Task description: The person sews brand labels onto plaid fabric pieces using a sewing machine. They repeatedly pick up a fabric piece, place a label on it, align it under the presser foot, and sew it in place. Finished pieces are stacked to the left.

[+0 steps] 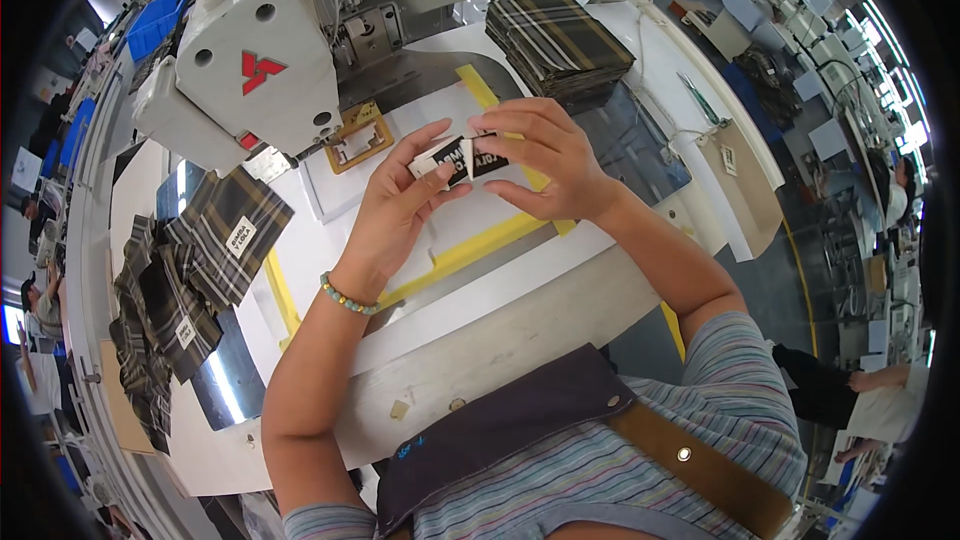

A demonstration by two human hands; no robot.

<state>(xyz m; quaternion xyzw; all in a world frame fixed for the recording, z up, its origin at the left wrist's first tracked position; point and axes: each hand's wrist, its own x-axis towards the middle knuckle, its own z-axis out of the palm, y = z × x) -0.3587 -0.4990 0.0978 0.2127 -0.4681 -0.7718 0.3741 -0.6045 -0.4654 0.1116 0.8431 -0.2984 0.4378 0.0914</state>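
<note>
Both hands are raised over the sewing bed, around small black and white woven labels (462, 162). My left hand (395, 190) pinches the white and black part at the left, with its thumb across the front. The fingers of my right hand (548, 155) bend over the top of the black part at the right, its thumb lower down. Whether this is one folded label or several is hard to tell. Left of the hands is a brown metal clamp frame (372, 152), on the machine bed below the sewing head.
The white sewing machine head (262, 65) rises at the upper left. Folded plaid fabric pieces (560, 40) are stacked at the far right. Plaid pieces with white labels (228, 230) lie at the left. Yellow tape (440, 265) borders the white work plate. Tweezers (700, 98) rest at the right.
</note>
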